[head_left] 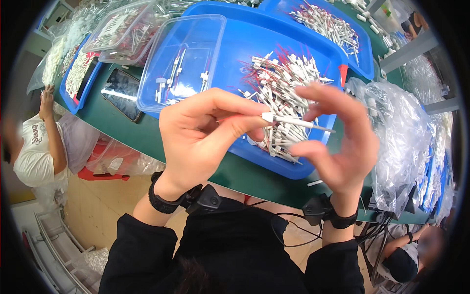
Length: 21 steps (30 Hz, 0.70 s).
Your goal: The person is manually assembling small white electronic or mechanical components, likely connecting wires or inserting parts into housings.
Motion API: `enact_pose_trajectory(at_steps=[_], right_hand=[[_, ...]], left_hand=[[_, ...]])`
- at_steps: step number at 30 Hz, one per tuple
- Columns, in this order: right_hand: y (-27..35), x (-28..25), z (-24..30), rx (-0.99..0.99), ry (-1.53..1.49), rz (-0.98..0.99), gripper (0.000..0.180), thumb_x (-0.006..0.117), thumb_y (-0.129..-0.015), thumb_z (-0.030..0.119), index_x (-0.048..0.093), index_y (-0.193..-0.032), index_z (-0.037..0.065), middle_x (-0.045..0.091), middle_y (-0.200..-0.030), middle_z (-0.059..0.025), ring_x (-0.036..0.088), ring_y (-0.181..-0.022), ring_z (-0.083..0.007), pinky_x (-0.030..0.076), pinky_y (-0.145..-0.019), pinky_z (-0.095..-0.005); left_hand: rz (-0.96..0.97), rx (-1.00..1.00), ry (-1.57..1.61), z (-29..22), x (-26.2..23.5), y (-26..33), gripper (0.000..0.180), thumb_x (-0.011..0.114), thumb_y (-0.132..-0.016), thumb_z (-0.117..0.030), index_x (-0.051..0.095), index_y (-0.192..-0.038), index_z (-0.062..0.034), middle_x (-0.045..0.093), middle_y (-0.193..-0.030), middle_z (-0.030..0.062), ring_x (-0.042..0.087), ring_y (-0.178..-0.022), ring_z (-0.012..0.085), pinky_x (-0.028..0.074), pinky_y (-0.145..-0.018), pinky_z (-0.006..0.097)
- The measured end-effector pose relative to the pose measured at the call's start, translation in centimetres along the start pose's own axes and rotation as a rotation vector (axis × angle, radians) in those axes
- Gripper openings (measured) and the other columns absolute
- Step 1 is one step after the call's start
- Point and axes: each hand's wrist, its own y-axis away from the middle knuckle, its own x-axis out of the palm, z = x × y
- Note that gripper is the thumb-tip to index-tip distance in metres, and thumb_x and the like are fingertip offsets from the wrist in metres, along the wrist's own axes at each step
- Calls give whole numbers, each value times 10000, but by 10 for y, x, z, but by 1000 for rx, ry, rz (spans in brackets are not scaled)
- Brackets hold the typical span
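Between thumb and forefinger of my left hand (196, 142) is a slim white sleeve-like part (289, 120), with a wider white block at the pinched end and a thin grey pin at the other. It lies nearly level, tilted slightly down to the right. My right hand (347, 137) is around the pin end, thumb and fingers apart, a little blurred by motion and not visibly gripping. Below both hands, a heap of similar white parts with red wires (279, 93) fills the right side of a blue tray (235, 46).
A clear plastic box (147, 90) with a few parts overlaps the tray's left side. Left of it lies a phone (122, 95) on the green table (142, 139). Clear plastic bags (394, 142) crowd the right. Other people (41, 147) are at the left and right edges.
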Motion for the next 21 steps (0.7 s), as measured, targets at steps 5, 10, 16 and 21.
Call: enact_pose_trajectory(at_steps=[5, 10, 16, 21], right_hand=[[9, -18, -5, 257, -63, 165, 95, 704, -809, 30, 645, -875, -6, 635, -739, -92, 591, -613, -185, 460, -563, -270], [9, -12, -4, 267, -129, 183, 14, 653, -847, -1, 644, -857, -6, 622, -717, -80, 590, -602, -196, 447, -546, -271], [7, -11, -2, 334, -220, 299, 56, 623, -886, 38, 661, -894, -2, 634, -731, -79, 589, -604, -187, 447, -550, -272], [4, -11, 6, 383, -196, 273, 107, 580, -918, 67, 661, -900, 0, 635, -729, -67, 575, -592, -157, 441, -551, -262]], left_hand=[[-27, -36, 32, 2, -1, -1, 59, 604, -870, 83, 627, -924, 87, 672, -837, 179, 677, -689, 214, 556, -629, 296], [-3, -20, 33, 3, 0, -1, 69, 621, -853, 96, 634, -921, 89, 674, -842, 183, 678, -691, 216, 555, -628, 291], [4, -29, 36, 4, -6, 2, 74, 623, -845, 107, 638, -915, 92, 675, -857, 188, 681, -698, 221, 557, -628, 287], [-12, -11, 78, 5, -11, 4, 105, 610, -844, 117, 664, -931, 91, 687, -834, 139, 680, -714, 166, 561, -644, 245]])
